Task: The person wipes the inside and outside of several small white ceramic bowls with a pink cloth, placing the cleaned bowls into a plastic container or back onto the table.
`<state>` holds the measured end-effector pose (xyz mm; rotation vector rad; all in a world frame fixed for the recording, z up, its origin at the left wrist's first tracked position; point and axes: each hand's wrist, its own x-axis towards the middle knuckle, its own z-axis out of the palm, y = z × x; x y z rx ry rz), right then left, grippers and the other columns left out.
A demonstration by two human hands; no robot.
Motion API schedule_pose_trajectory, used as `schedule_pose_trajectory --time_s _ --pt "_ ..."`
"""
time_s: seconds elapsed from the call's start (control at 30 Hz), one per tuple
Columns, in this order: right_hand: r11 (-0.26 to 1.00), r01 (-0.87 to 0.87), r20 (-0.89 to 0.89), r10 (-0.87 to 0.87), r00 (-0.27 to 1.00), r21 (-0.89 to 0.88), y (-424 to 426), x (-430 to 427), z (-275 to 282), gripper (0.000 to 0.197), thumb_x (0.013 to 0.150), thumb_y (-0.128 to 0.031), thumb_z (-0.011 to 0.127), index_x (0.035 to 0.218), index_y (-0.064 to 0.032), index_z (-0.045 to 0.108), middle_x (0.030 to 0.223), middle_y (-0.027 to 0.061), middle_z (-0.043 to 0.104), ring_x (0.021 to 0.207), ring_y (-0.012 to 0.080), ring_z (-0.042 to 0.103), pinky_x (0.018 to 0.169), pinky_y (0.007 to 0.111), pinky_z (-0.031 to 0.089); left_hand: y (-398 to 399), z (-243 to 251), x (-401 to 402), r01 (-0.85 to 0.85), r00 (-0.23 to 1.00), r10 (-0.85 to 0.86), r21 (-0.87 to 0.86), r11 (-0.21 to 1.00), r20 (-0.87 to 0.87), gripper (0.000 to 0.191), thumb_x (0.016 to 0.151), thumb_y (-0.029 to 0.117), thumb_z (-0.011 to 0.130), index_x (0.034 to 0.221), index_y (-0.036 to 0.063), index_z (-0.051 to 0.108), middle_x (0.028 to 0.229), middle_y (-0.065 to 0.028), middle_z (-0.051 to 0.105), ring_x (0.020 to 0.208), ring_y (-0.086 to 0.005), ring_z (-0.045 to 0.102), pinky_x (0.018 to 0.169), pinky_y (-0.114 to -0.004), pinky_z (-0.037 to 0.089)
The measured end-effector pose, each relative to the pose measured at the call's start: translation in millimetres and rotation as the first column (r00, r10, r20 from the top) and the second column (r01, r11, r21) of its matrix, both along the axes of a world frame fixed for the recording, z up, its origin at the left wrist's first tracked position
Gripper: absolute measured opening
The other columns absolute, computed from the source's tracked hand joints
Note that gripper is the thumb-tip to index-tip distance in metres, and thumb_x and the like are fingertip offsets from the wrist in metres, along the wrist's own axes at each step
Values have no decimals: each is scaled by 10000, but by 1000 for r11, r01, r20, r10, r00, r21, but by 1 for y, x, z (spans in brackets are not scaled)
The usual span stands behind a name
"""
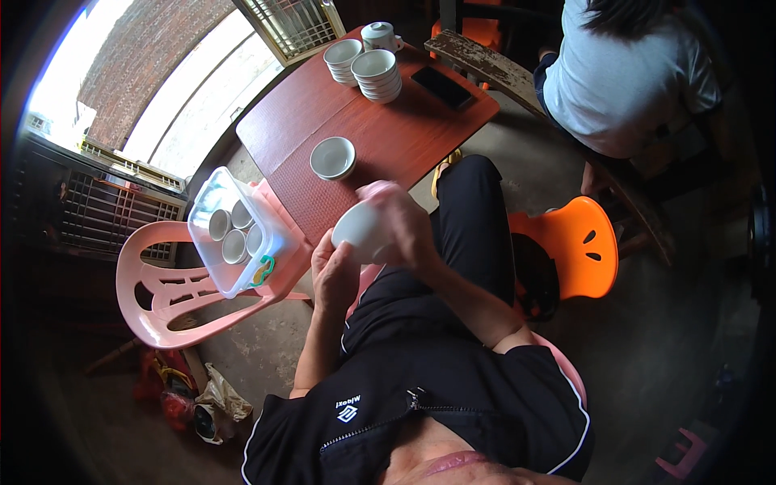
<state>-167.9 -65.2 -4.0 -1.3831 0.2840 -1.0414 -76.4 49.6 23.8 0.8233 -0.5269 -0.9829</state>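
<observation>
A white bowl (pixel 359 233) is held over my lap, tilted, near the table's edge. My left hand (pixel 337 273) grips its rim with thumb and fingers. My right hand (pixel 407 227), slightly blurred, holds a pink cloth (pixel 383 190) against the bowl's far side. One white bowl (pixel 333 158) stands upright on the reddish-brown wooden table (pixel 285 127), just beyond my hands. Two stacks of white bowls, a left stack (pixel 343 60) and a right stack (pixel 377 76), stand side by side at the table's far end, by a lidded white cup (pixel 381 37).
A clear plastic bin (pixel 203 248) with several white cups rests on a pink plastic chair (pixel 130 267) at the left. A black phone (pixel 441 86) lies on the table. A person (pixel 624 79) sits at upper right, beyond an orange stool (pixel 585 248). Plastic bags (pixel 212 403) lie on the floor.
</observation>
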Motion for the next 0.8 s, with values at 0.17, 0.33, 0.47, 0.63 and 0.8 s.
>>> schedule_pose_trajectory --time_s 0.17,0.33,0.47,0.63,0.8 --pt "980 117 11 -121 993 159 -16 2 -40 328 974 -266 365 1058 -24 570 1012 118 608 938 209 590 803 326 461 -1 -2 13 193 960 -217 143 971 176 399 862 172 605 1169 -68 522 1079 -108 613 1016 -173 571 925 -313 421" --pt "497 -97 -226 -206 952 -862 -29 -16 31 209 892 -207 516 919 -16 597 756 125 584 704 286 594 653 395 494 -5 0 7 286 902 -356 282 916 243 332 853 142 638 1115 -46 562 995 -72 634 921 -143 594 857 -297 460" --pt "966 64 -84 -87 993 -249 -17 -11 -10 203 922 -171 489 925 7 586 839 124 602 818 223 585 765 363 480 -3 -19 13 222 942 -265 209 952 206 320 865 166 621 1096 -47 555 986 -75 627 908 -144 584 844 -300 458" --pt "996 92 -84 -90 992 17 -18 -15 -4 243 946 -182 470 943 37 575 853 108 613 857 184 584 822 321 463 -1 -22 16 250 901 -325 267 931 287 321 880 130 604 1146 -36 534 1019 -69 614 959 -137 570 866 -288 453" --pt "715 -239 -359 -18 933 -657 -27 -16 24 311 966 -229 418 888 27 575 849 127 612 847 228 615 823 325 461 -1 4 14 305 858 -405 322 896 315 300 880 139 613 1113 -35 542 990 -65 611 914 -119 574 833 -271 467"
